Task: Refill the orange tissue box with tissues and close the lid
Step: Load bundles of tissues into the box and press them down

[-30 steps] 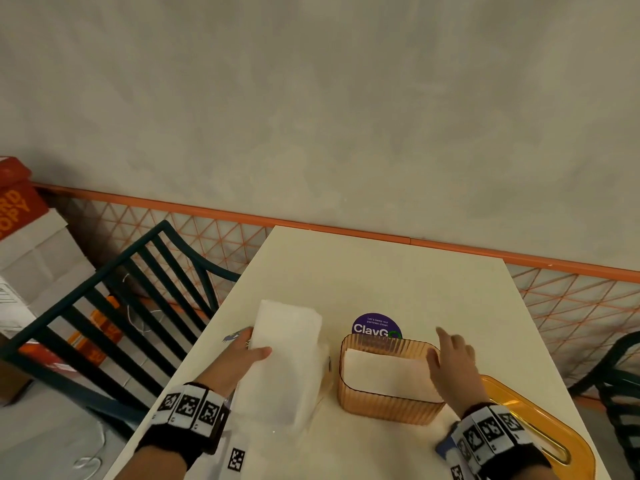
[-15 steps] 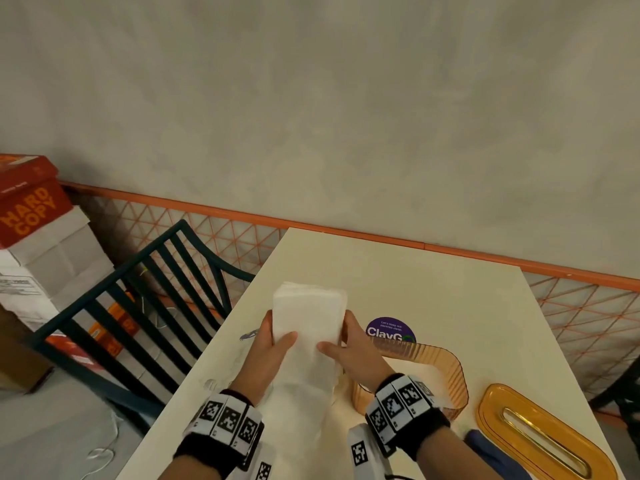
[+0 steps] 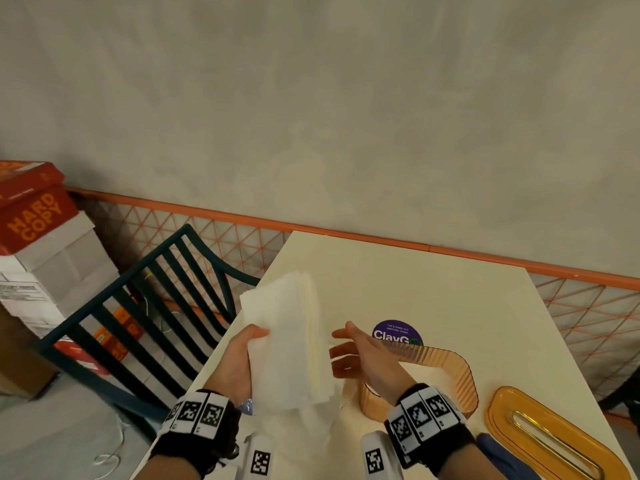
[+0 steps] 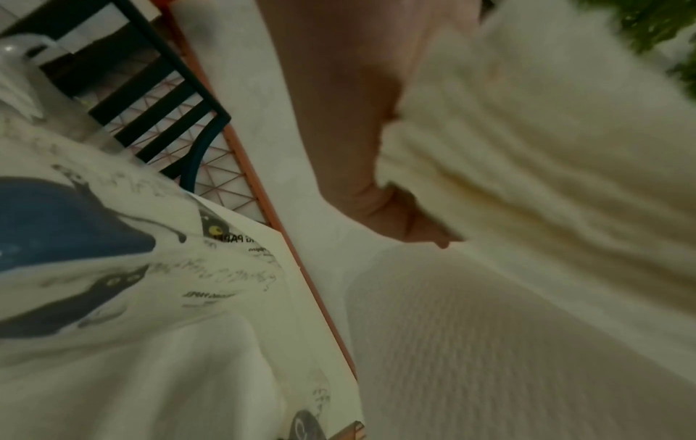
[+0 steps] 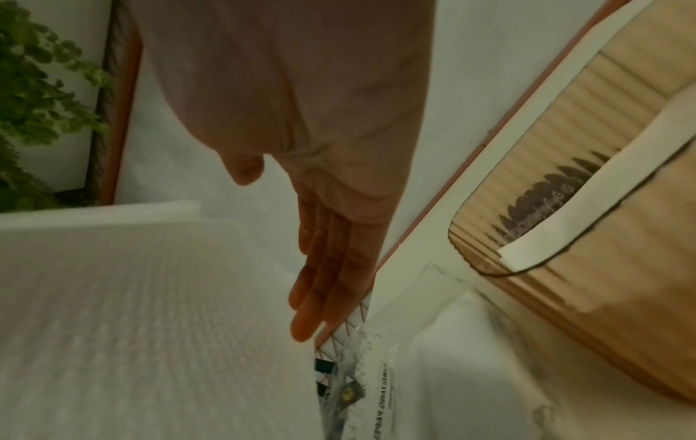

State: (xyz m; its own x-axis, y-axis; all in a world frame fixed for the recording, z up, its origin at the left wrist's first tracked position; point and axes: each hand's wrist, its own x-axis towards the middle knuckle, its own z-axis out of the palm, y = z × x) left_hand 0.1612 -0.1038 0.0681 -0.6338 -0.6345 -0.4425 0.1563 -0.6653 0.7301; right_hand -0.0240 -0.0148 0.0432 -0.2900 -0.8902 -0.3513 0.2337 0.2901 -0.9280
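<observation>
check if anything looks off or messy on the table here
Nothing is damaged or spilled. The tissue stack in the left hand has fanned, uneven edges, and the orange lid lies off the tissue box, expected mid-refill.

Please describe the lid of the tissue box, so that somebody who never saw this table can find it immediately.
Start at the cream table against the grey wall. Near its right front corner, right of the ribbed orange tissue box, lies the lid. It is flat, glossy orange with rounded ends, and only it has a long narrow slot along its middle.
</observation>
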